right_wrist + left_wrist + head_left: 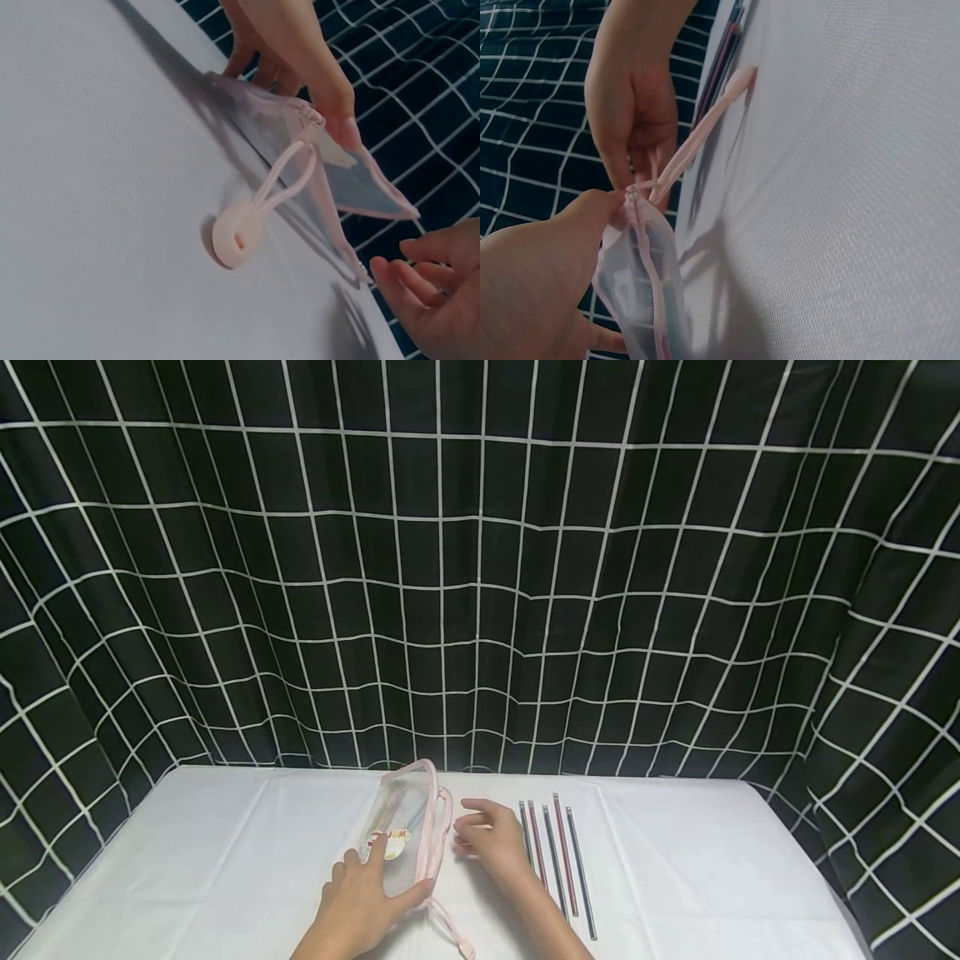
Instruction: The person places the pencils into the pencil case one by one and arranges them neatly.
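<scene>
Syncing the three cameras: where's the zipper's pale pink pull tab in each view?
Head: pull tab at the bottom edge, near the middle.
Left wrist: pull tab upper middle, at its cord's end.
Right wrist: pull tab just below centre.
Shared landmark: the pink-edged mesh pouch.

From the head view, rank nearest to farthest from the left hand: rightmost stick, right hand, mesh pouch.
1. Mesh pouch: in the left hand's grip.
2. Right hand: just right of the pouch.
3. Rightmost stick: farther right, past the right hand.
</scene>
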Demonstrator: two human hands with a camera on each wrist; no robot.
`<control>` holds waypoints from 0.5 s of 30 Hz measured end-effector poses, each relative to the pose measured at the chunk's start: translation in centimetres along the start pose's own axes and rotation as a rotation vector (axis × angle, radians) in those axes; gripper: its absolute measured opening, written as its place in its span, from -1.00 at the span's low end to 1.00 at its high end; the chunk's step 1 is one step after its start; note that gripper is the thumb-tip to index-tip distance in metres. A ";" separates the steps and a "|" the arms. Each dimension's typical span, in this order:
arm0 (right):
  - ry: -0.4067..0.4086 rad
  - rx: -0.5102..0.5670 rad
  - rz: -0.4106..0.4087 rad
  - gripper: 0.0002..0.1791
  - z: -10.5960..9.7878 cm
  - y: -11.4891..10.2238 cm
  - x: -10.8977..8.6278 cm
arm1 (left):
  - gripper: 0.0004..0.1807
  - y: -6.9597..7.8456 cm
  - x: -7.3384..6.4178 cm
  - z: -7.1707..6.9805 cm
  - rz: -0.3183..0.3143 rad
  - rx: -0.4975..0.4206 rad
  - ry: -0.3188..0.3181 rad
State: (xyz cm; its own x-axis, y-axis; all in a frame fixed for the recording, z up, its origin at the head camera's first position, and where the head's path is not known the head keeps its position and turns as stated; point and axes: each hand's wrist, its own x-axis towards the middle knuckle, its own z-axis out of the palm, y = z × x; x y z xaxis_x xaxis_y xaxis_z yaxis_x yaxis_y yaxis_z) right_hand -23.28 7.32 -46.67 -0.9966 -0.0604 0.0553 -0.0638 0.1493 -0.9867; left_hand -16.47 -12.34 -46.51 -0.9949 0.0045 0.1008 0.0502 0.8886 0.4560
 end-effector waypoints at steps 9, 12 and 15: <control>0.057 -0.090 -0.065 -0.54 -1.5 0.3 0.0 | 0.08 0.0 0.1 0.1 0.003 0.001 -0.002; 0.082 -0.136 -0.080 -0.56 -1.9 0.4 0.2 | 0.09 0.0 0.1 0.0 -0.002 0.008 -0.004; 0.105 -0.164 -0.080 -0.56 -2.6 0.6 0.2 | 0.09 0.1 0.0 0.1 -0.006 0.005 -0.009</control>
State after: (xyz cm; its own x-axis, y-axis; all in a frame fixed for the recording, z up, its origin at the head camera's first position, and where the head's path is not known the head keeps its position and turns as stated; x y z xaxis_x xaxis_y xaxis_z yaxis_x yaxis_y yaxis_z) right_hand -23.69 9.94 -46.80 -0.9875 0.0236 0.1562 -0.1414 0.3078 -0.9409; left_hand -16.51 -12.21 -46.55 -0.9960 0.0033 0.0897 0.0437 0.8910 0.4519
